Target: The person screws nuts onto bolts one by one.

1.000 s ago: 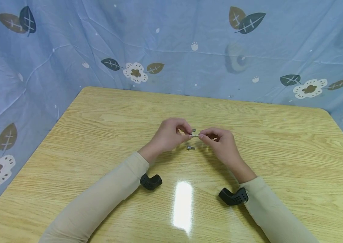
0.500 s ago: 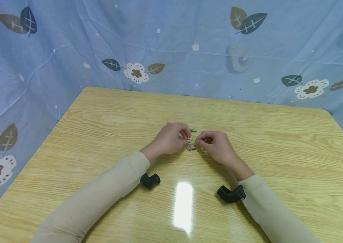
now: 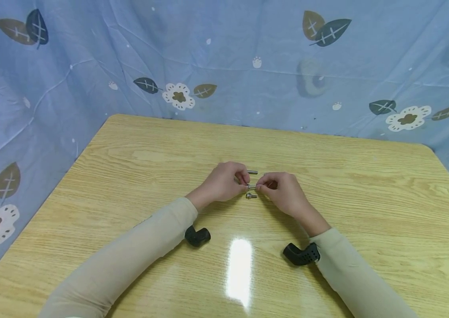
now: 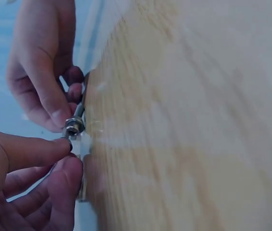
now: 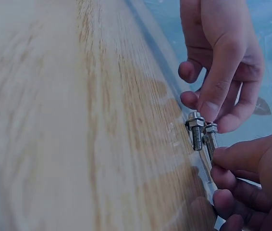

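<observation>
Between the two hands a small metal bolt (image 3: 252,187) lies crosswise, low over the table. My left hand (image 3: 228,183) pinches its head end with thumb and forefinger. My right hand (image 3: 284,191) pinches the threaded end. Just on the near side, a second bolt (image 3: 251,195) with a nut rests parallel to it on the wood. In the right wrist view this second bolt (image 5: 196,131) shows its threads beside the held bolt (image 5: 212,136). Beyond the left fingertips lies a plain-looking metal rod (image 3: 253,172), partly hidden by the left hand.
The wooden table (image 3: 161,145) reaches back to a blue patterned curtain (image 3: 224,57). Black wrist mounts (image 3: 197,236) hang below both sleeves, close over the tabletop. A bright light reflection (image 3: 239,269) shows on the near part of the table.
Both hands have come slightly toward me, carrying the bolt down from beside the rod to just behind the second bolt. In the last half second they have barely moved.
</observation>
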The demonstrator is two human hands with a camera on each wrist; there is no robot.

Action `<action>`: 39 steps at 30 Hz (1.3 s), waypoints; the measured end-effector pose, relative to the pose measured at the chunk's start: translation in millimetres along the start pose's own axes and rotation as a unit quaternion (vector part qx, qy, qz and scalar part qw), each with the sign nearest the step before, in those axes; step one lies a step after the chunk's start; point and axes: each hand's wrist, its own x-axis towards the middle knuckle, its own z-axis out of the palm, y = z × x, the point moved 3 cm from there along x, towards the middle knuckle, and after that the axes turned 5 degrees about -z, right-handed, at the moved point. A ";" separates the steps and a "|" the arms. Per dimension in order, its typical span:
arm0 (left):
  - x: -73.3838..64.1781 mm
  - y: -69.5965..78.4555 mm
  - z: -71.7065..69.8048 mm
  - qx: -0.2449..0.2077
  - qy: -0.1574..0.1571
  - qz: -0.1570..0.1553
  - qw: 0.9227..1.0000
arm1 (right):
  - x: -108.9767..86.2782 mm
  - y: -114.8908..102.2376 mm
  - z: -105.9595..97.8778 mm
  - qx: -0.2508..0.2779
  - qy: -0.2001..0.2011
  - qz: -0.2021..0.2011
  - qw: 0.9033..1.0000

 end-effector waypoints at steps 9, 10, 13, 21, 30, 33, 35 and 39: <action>1.4 -3.0 1.3 -0.023 0.006 -0.006 1.000 | 0.2 0.1 0.7 -0.016 0.011 -0.016 1.000; 1.5 -2.8 1.2 -0.021 0.007 -0.005 1.000 | 0.3 -0.1 0.8 -0.018 0.011 -0.015 1.000; 1.8 -2.2 1.0 -0.017 0.008 -0.004 1.000 | 0.7 -0.8 1.1 -0.025 0.010 -0.011 1.000; 2.2 -0.2 1.2 -0.015 0.004 -0.007 1.000 | 1.2 -1.6 1.0 -0.031 0.009 -0.002 0.999; 1.7 -0.1 1.5 -0.024 0.001 -0.018 1.000 | -0.2 1.4 -0.6 -0.014 0.018 -0.001 1.000; 1.2 -0.1 -0.3 -0.033 0.004 -0.019 0.999 | -1.2 3.5 -3.2 -0.006 0.024 0.005 1.000; 0.7 -0.2 -2.4 -0.041 0.007 -0.020 0.999 | -1.8 5.0 -5.2 -0.004 0.028 0.009 1.000; -0.6 -0.3 -8.6 -0.047 0.018 -0.023 0.998 | -2.9 5.9 -9.7 -0.007 0.039 0.016 0.999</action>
